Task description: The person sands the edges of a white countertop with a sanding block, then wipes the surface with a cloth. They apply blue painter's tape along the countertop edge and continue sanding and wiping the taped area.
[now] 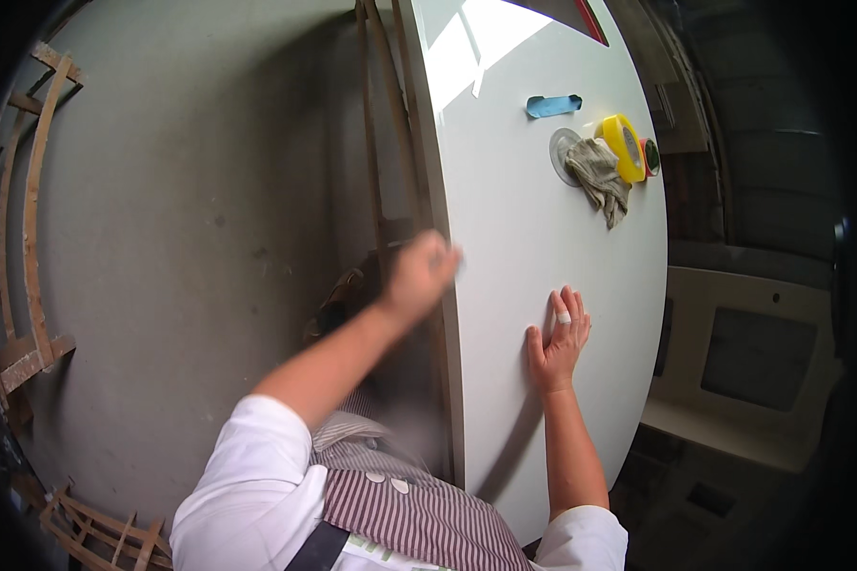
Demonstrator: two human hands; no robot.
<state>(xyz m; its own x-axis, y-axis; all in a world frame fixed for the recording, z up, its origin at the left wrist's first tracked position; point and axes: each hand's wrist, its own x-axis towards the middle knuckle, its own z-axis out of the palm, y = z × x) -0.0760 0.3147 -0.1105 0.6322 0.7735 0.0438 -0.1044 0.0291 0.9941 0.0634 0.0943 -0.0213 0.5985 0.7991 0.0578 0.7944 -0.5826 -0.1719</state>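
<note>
A large white panel [505, 238] stretches away in front of me, its long left edge close to my left hand. My left hand [423, 276] is at that edge, slightly blurred, with its fingers curled closed; whatever they may hold is hidden. My right hand [562, 347] rests on the panel's face with its fingers stretched out, holding nothing. A white wrap goes round one of its fingers.
Farther along the panel lie a blue strip [554, 106], a clear disc [564, 152], a crumpled grey glove [602, 176], a yellow tape roll [624, 148] and a small red roll [650, 158]. Wooden frames [38, 209] stand on the grey floor [181, 238] at left.
</note>
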